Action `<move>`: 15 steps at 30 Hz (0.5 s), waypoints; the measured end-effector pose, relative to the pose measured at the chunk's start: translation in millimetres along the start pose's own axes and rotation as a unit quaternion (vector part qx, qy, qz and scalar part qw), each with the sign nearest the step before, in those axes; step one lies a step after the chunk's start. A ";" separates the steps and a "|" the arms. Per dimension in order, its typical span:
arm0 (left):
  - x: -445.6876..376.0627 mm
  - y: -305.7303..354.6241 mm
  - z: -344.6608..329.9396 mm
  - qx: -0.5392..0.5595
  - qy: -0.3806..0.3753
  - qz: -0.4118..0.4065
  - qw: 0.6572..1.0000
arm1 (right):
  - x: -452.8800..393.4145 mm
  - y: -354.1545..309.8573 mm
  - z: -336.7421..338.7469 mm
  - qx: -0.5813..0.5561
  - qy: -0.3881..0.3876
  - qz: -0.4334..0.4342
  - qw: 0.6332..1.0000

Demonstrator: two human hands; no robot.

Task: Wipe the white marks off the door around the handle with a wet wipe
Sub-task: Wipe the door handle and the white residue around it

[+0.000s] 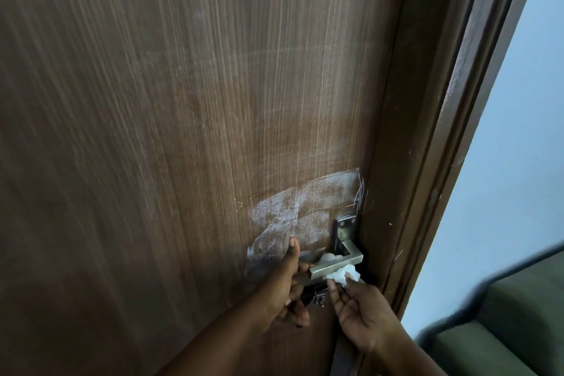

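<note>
A brown wood-grain door [183, 131] fills the head view. White powdery marks [299, 207] spread across it above and left of the metal lever handle [338, 262]. My left hand [283, 284] grips the free end of the lever, thumb pointing up over the marks. My right hand [363, 311] pinches a crumpled white wet wipe [435, 273] against the underside of the lever, and a part of the wipe shows above the lever too. A dark key or lock part [317, 296] sits below the handle, partly hidden by my fingers.
The dark door frame [427, 162] runs down the right of the door. Beyond it is a pale wall [518, 131]. A green cushioned seat with a dark edge [503, 314] stands at the lower right.
</note>
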State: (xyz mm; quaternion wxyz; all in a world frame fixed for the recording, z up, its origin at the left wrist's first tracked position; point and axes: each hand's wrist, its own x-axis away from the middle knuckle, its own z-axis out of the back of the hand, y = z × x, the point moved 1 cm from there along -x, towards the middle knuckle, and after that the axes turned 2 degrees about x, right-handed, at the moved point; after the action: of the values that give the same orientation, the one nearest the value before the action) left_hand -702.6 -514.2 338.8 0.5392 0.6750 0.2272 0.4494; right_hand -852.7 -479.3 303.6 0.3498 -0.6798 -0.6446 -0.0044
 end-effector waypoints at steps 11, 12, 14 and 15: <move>0.7 3.0 0.9 -0.003 0.002 -0.001 1.000 | -11.1 -14.1 16.7 0.064 -0.010 0.061 0.996; 1.1 3.6 0.7 -0.003 0.001 -0.001 1.000 | -14.6 -13.0 13.2 0.042 -0.003 0.075 0.996; 1.8 5.0 -0.1 -0.001 0.001 0.000 1.000 | -21.0 -6.1 6.8 -0.004 0.011 0.090 0.996; 2.1 5.5 -0.6 -0.002 0.002 -0.002 1.000 | -23.6 -1.9 4.0 -0.024 0.018 0.094 0.995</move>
State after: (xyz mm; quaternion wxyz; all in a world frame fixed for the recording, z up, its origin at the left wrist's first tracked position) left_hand -703.1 -514.0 344.7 0.5409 0.6730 0.2286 0.4498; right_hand -860.1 -498.1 290.8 0.3439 -0.7452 -0.5714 0.0009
